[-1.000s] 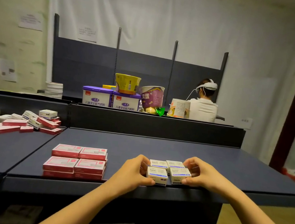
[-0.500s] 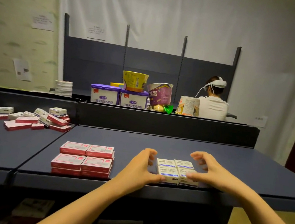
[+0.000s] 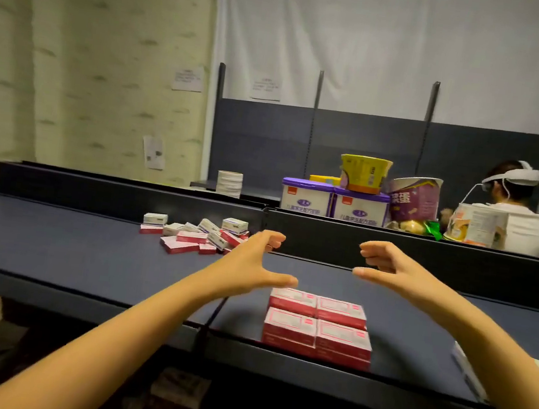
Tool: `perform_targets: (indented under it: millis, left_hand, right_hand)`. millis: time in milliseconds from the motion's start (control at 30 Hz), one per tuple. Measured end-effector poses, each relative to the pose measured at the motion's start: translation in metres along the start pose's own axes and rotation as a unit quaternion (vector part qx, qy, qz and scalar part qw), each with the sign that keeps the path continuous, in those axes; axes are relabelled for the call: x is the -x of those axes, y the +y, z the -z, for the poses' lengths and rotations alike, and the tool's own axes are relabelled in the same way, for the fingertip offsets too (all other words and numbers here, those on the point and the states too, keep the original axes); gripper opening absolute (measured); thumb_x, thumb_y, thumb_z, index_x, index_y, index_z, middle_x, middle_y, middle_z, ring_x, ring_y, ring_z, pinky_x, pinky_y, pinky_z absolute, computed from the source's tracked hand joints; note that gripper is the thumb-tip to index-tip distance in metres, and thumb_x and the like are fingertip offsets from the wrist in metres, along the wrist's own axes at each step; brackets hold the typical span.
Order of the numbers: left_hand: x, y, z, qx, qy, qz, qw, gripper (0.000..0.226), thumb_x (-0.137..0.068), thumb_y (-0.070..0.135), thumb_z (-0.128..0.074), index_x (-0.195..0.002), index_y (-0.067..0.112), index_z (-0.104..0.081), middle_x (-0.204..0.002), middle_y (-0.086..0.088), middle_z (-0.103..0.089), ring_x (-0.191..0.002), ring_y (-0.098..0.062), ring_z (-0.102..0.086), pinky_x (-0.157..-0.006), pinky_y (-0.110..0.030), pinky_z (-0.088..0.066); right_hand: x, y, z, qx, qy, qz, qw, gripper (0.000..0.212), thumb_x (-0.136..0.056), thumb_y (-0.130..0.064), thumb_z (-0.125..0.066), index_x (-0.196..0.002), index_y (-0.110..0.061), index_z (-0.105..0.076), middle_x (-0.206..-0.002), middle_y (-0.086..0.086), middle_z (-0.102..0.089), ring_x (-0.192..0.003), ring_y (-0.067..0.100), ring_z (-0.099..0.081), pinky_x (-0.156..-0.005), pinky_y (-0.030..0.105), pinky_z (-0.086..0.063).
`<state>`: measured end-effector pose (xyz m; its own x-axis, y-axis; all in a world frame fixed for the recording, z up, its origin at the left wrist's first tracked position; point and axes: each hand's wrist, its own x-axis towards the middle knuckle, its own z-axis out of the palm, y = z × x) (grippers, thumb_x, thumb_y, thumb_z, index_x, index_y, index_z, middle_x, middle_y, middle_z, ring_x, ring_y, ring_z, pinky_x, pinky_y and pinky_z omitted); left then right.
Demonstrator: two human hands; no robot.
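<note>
While it hovers above the dark blue shelf (image 3: 52,245), the left hand (image 3: 250,263) is spread wide, its thumb stretched towards the right and its fingers loosely bent, with nothing in its grasp. Facing it with a gap between them, the right hand (image 3: 389,270) is shaped the same way, thumb out and fingers curved, and it is also empty. Just below and in front of the two hands, the red boxes (image 3: 317,326) sit in a neat block near the front edge of the shelf, two by two and stacked in layers, touched by neither hand. Just behind the left hand's fingers lies a loose pile of red and white boxes (image 3: 196,236). Past the shelf's low back wall (image 3: 424,257) stand two purple-lidded tins (image 3: 306,197) with a yellow bowl (image 3: 363,174) on top. A person wearing a white headset (image 3: 517,218) sits at the far right.
</note>
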<state>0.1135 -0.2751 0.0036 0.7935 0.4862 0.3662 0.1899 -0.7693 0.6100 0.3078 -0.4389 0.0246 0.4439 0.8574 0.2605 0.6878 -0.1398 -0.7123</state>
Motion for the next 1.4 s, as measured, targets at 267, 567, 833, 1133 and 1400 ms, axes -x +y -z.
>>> perform_targets:
  millis: [267, 567, 833, 1133, 1400]
  left_hand:
    - [0.001, -0.146, 0.120, -0.011, 0.028, 0.016, 0.999, 0.075, -0.074, 0.040, -0.074, -0.136, 0.025, -0.034, -0.137, 0.002, -0.045, -0.113, -0.008, -0.046, -0.093, -0.024, -0.043]
    - [-0.028, -0.274, 0.199, -0.003, 0.047, 0.073, 0.996, 0.075, -0.075, 0.031, -0.075, -0.136, 0.017, -0.035, -0.137, -0.005, -0.045, -0.109, -0.010, -0.047, -0.090, -0.021, -0.038]
    - [-0.066, -0.335, 0.211, 0.027, 0.055, 0.142, 0.988, 0.082, -0.073, 0.034, -0.076, -0.140, 0.013, -0.032, -0.144, -0.010, -0.039, -0.128, -0.023, -0.043, -0.103, -0.035, -0.038]
    - [-0.113, -0.363, 0.202, -0.003, 0.033, 0.158, 0.987, 0.082, -0.076, 0.029, -0.075, -0.141, 0.007, -0.030, -0.145, -0.014, -0.036, -0.131, -0.024, -0.041, -0.106, -0.033, -0.035]
    - [-0.137, -0.382, 0.186, 0.031, 0.027, 0.177, 0.983, 0.049, -0.079, 0.025, -0.073, -0.118, 0.009, -0.049, -0.120, -0.011, -0.060, -0.093, -0.015, -0.057, -0.067, -0.019, -0.047]
  right_hand:
    - [-0.082, -0.080, -0.108, -0.006, -0.011, 0.002, 1.000, 0.057, -0.080, -0.033, -0.066, -0.130, -0.023, -0.041, -0.138, 0.001, -0.046, -0.118, 0.015, -0.047, -0.096, 0.029, -0.039]
    - [-0.160, -0.131, -0.177, 0.018, 0.008, -0.042, 0.999, 0.060, -0.081, -0.031, -0.066, -0.133, -0.019, -0.037, -0.142, 0.007, -0.043, -0.126, 0.023, -0.045, -0.100, 0.034, -0.039]
    - [-0.211, -0.131, -0.216, 0.008, 0.007, -0.048, 0.999, 0.060, -0.082, -0.029, -0.067, -0.133, -0.017, -0.037, -0.140, 0.008, -0.044, -0.126, 0.025, -0.045, -0.101, 0.037, -0.040]
    - [-0.253, -0.090, -0.225, -0.094, 0.192, -0.062, 0.975, 0.055, -0.082, -0.022, -0.067, -0.130, -0.012, -0.043, -0.138, 0.012, -0.047, -0.126, 0.027, -0.045, -0.100, 0.038, -0.040]
    - [-0.270, -0.063, -0.223, -0.085, 0.191, -0.120, 0.971, 0.061, -0.081, -0.028, -0.068, -0.133, -0.012, -0.041, -0.141, 0.012, -0.044, -0.127, 0.028, -0.044, -0.102, 0.039, -0.038]
